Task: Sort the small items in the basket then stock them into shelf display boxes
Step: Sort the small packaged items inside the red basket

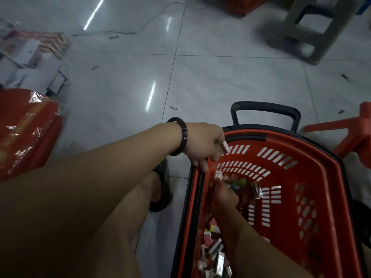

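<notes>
Lying along the left wall of the basket (291,140), small packets (214,255) are reached nearest by the right hand (222,195), whose grip cannot be told; a pale packet (225,146) is pinched by the left hand (202,143).

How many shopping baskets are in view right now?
2. The red basket sits on the floor close in front, with small items inside. A second orange basket lies at the top edge, blurred and cut off. Others may be out of frame.
</notes>
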Demonstrator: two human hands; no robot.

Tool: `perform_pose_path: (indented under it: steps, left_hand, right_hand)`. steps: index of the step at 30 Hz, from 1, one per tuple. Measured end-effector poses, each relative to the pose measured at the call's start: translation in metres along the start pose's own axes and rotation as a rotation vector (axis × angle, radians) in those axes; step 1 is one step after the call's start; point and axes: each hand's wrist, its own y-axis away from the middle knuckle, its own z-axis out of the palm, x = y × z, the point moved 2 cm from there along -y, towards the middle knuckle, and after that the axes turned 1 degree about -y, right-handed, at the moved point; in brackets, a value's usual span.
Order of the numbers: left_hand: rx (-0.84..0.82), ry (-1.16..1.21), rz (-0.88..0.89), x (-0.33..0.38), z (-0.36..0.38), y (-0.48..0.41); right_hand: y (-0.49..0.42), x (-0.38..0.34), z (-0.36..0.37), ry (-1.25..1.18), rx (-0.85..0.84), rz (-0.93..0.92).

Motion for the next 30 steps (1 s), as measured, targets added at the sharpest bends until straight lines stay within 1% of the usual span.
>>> perform_pose_path:
  steps: [2,4,5,6,9,12,15,16,17,19,20,21,22,24,26,28,30]
  left_hand:
    - [-0.001,-0.059,0.031,-0.002,0.003,-0.002]
    - [0.041,-0.114,0.065,-0.002,0.003,-0.004]
    - [0.063,-0.130,0.075,-0.003,0.002,-0.004]
    - [0.082,-0.134,0.079,-0.003,0.002,-0.003]
    - [0.111,-0.091,0.077,-0.004,0.000,-0.003]
    - [0.116,-0.071,0.070,-0.003,0.000,-0.003]
    - [0.091,-0.058,0.032,-0.002,0.003,-0.004]
    - [0.084,-0.048,0.018,-0.001,0.003,-0.004]
    - [0.077,-0.045,0.006,-0.001,0.003,-0.003]
    - [0.065,-0.041,-0.006,-0.001,0.004,0.000]
    - [0.060,-0.034,-0.008,-0.001,0.005,0.000]
    - [0.055,-0.029,-0.009,0.000,0.005,0.000]
    - [0.046,-0.025,-0.009,0.003,0.007,-0.001]
    - [0.031,-0.028,-0.003,0.007,0.012,-0.001]
    - [0.039,-0.055,0.017,0.014,0.019,-0.002]
    - [0.087,-0.104,0.030,0.019,0.022,-0.003]
    - [0.150,-0.233,0.014,0.020,0.019,-0.004]
  right_hand:
    - [-0.003,-0.004,0.000,0.059,-0.067,-0.041]
    - [-0.007,-0.007,-0.003,0.144,-0.178,-0.095]
    - [-0.008,-0.008,-0.005,0.186,-0.201,-0.117]
    - [-0.014,-0.007,-0.004,0.219,-0.186,-0.133]
    - [-0.024,-0.010,-0.005,0.281,-0.060,-0.126]
    - [-0.025,-0.016,-0.012,0.364,-0.088,-0.166]
    - [-0.004,-0.038,-0.027,0.305,-0.106,-0.304]
    - [0.006,-0.047,-0.033,0.234,-0.134,-0.348]
    - [0.020,-0.056,-0.037,0.153,-0.207,-0.386]
    - [0.058,-0.072,-0.044,0.047,-0.420,-0.475]
    - [0.075,-0.077,-0.049,0.028,-0.499,-0.521]
    - [0.089,-0.080,-0.053,0.048,-0.551,-0.577]
    - [0.099,-0.082,-0.057,0.109,-0.569,-0.655]
    - [0.109,-0.082,-0.058,0.249,-0.542,-0.787]
    - [0.107,-0.079,-0.063,0.236,-0.502,-0.781]
    - [0.099,-0.074,-0.069,0.123,-0.483,-0.655]
    - [0.079,-0.066,-0.077,0.079,-0.418,-0.526]
